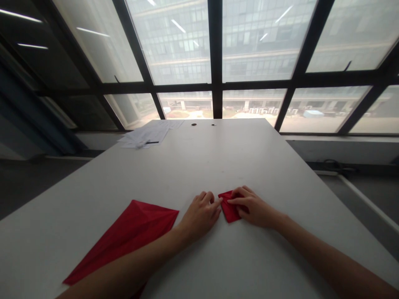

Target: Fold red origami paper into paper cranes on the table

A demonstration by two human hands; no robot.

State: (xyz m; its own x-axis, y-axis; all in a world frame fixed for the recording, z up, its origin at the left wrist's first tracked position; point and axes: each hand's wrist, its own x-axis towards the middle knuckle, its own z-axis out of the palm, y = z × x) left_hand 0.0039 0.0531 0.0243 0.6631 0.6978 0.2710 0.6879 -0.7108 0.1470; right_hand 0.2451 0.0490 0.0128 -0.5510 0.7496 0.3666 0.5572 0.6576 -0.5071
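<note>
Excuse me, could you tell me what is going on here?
Someone is handling a small, apparently folded red piece on a white table. The left hand touches its left edge with a fingertip; the right hand has its fingers on its right part. A larger red sheet lies to the left, partly hidden by the left forearm, and loose papers lie near the table's far left corner.

Left grip [203,211] and right grip [254,208] at small red piece [230,213], white table [249,265].
</note>
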